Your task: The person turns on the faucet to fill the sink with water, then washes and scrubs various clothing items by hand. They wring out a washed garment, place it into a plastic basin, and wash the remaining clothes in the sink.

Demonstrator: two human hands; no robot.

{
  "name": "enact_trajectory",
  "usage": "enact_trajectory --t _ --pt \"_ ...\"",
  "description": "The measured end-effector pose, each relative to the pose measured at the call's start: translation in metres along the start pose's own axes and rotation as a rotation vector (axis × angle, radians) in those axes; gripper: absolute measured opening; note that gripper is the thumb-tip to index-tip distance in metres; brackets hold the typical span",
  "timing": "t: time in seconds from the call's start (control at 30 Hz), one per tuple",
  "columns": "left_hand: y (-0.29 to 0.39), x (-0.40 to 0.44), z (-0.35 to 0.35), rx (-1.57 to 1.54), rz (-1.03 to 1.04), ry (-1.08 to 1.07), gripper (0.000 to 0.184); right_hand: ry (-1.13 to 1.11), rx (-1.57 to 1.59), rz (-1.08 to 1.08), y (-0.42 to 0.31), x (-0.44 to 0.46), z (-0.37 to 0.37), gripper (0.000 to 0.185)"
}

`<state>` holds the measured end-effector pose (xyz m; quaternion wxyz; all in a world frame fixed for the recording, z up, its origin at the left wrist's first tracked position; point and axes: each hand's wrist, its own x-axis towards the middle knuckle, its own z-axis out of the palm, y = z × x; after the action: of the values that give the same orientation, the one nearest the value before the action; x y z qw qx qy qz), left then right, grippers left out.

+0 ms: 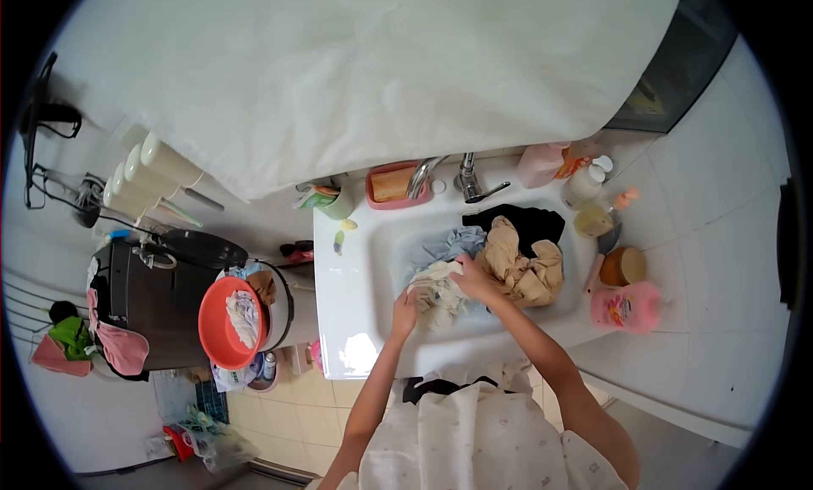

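Both hands are in the white sink (385, 253), gripping a wet cream-coloured cloth garment (439, 288). My left hand (405, 310) is closed on its left edge, near the sink's left wall. On the garment's upper right part, my right hand (472, 280) has its fingers wrapped in the fabric. Light blue cloth (449, 246) lies just behind it in the water. To the right are a bunched beige garment (518, 265) and a black garment (542, 225), partly overlapping. The cream garment's lower part hangs into the water.
A chrome faucet (468, 181) stands behind the basin, beside a pink soap dish (398, 200). Several bottles line the right rim, including a pink detergent bottle (625, 307) and a pump bottle (584, 188). At left, a red basin (222, 321) holds more cloth.
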<state>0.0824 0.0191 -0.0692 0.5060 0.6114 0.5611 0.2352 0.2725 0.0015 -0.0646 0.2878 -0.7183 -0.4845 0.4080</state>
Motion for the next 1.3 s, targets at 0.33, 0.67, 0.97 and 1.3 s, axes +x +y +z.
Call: enact_trajectory --t 0.33,0.67,0.97,1.3 --pt "0.032 -0.011 -0.008 -0.318 0.152 -0.065 0.019 -0.062 0.064 -0.449 -0.143 -0.060 -0.055 0.025" --pt "0.064 -0.036 -0.041 -0.001 0.386 0.055 0.021 0.002 0.372 -0.641 -0.198 -0.086 -0.087 0.020" --pt "0.100 -0.050 -0.023 -0.124 0.598 0.019 0.050 0.042 0.652 -0.804 -0.248 -0.102 -0.104 0.016" --pt "0.002 -0.002 0.021 0.118 0.594 0.028 0.061 -0.005 0.817 -0.859 -0.276 -0.109 -0.114 0.016"
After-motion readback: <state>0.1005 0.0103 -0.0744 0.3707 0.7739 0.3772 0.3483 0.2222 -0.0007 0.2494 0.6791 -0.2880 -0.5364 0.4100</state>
